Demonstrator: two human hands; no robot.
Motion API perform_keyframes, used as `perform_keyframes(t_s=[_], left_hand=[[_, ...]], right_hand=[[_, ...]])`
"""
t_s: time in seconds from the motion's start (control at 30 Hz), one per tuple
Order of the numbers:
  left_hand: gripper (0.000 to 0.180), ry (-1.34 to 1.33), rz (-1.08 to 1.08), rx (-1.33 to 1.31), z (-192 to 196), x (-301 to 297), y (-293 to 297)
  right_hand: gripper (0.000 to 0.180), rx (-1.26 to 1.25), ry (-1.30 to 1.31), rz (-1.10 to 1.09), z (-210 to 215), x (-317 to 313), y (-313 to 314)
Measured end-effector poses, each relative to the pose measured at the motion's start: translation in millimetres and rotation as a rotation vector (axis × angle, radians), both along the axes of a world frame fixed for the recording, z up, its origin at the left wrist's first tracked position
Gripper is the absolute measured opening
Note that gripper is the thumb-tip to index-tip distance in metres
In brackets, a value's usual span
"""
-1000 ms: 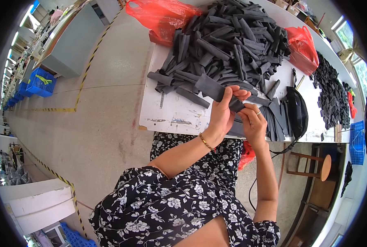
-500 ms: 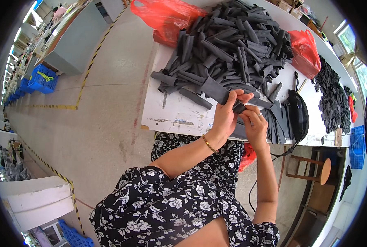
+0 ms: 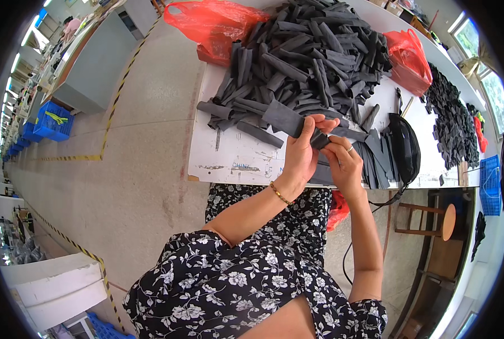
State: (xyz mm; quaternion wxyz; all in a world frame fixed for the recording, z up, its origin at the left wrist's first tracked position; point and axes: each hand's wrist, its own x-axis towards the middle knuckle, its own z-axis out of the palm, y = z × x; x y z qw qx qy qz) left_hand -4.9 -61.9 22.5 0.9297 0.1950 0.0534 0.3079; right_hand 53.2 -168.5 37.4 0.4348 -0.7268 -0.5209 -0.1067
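A dark grey fabric strip (image 3: 284, 118) runs through both hands, its far-left end flat and its near-right end bent over. My left hand (image 3: 301, 153) is closed on the strip's middle, thumb on top. At the bent end, my right hand (image 3: 345, 165) pinches the cloth between thumb and fingers. Just beyond the hands lies a large heap of rolled or folded dark grey fabric pieces (image 3: 305, 68). To the right of my right hand, flat dark strips (image 3: 378, 161) lie stacked at the table's near edge, beside a black pouch (image 3: 405, 148) with a strap.
The white table (image 3: 229, 153) ends close to my body. Red plastic bags stand at the heap's left (image 3: 215, 28) and right (image 3: 407, 62). More small black pieces (image 3: 452, 121) lie far right. A wooden stool (image 3: 448, 221) and a blue basket (image 3: 490, 186) are at the right.
The view has shifted slightly, so the table and heap sit a little further left and higher. Both hands stay on the fabric strip, with the right fingers moved slightly along its bent end.
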Motion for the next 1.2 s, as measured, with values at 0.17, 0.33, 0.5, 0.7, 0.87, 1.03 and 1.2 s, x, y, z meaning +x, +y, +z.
perform_keyframes(t_s=[0.17, 0.33, 0.5, 0.7, 0.87, 1.03, 1.2], left_hand=[[0.033, 0.001, 0.000, 0.038, -7, 2, 1], [0.032, 0.026, 0.018, 0.131, -3, 0, 10], [0.034, -0.120, 0.099, 0.169, 8, 1, 45], [0.035, -0.232, -0.091, 0.376, 18, -3, 48], [0.033, -0.157, 0.022, 0.228, -9, -24, 66], [0.016, -0.079, 0.039, 0.108, -32, -34, 77], [0.013, 0.071, 0.028, 0.184, -18, -32, 65]], right_hand=[[0.014, 0.014, 0.028, -0.004, -5, 0, 2], [0.014, 0.169, 0.907, 0.006, -1, -15, 11], [0.014, 0.552, 1.097, -0.170, -24, 2, 2], [0.013, 0.522, 1.252, 0.112, 22, -20, 32], [0.015, 0.300, 0.106, -0.218, 20, -17, 10], [0.022, 0.274, -0.169, -0.108, 10, -6, 0], [0.011, 0.174, 0.222, -0.136, 1, 15, -12]])
